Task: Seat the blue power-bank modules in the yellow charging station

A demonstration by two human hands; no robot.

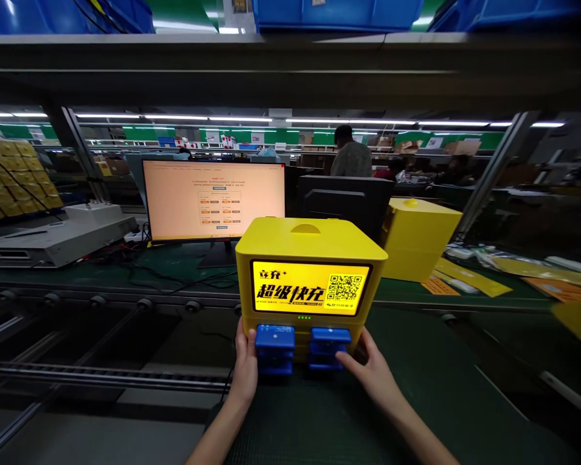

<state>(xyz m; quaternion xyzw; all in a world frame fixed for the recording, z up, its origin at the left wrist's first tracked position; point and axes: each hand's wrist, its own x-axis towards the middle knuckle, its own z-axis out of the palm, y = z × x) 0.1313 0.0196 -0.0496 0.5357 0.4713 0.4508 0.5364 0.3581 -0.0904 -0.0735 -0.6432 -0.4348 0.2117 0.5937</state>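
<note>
A yellow power bank rental station [312,240] faces me, its front panel lit with black lettering and a QR code. Small green lights glow below that panel. Two stacks of blue power banks stick out of its lower slots, the left stack [275,339] and the right stack [331,335]. My left hand [246,368] is pressed to the station's lower left side, thumb beside the left stack. On the lower right side rests my right hand [372,371], its thumb reaching to the right stack. The fingers behind the station's edges are partly hidden.
Behind stands a lit monitor [213,194], with a dark screen [343,201] beside it. Another yellow station [419,242] sits at right, near flat yellow and orange sheets [474,274]. A grey instrument [58,236] lies left. Overhead runs a shelf [290,55]. A person [352,155] stands far back.
</note>
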